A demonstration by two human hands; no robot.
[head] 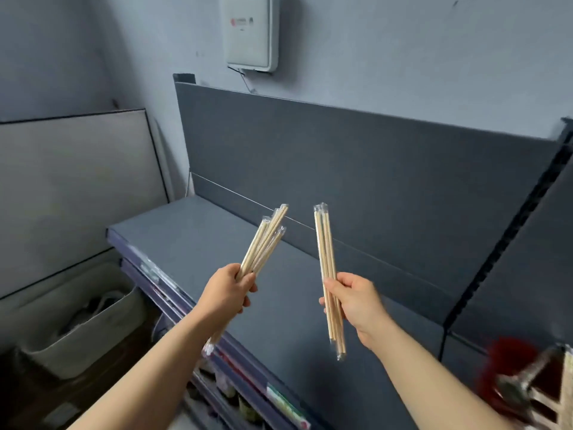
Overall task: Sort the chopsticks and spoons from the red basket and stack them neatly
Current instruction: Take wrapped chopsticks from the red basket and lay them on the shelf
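My left hand [228, 291] grips a fanned bundle of wrapped wooden chopsticks [266, 240], their upper ends pointing up and to the right over the shelf. My right hand [356, 301] pinches a second, tighter bundle of wrapped chopsticks [325, 243], held nearly upright with its lower ends hanging below the palm. Both bundles are in clear plastic sleeves and hover above the dark grey shelf [198, 234]. The red basket [514, 367] shows blurred at the lower right edge, with pale and metallic things in it that I cannot identify.
A dark back panel [372, 169] rises behind the shelf. Lower shelves with goods [245, 405] sit below its front edge. A pale plastic bin [90, 318] stands on the floor at the left. A white box [251, 32] is mounted on the wall.
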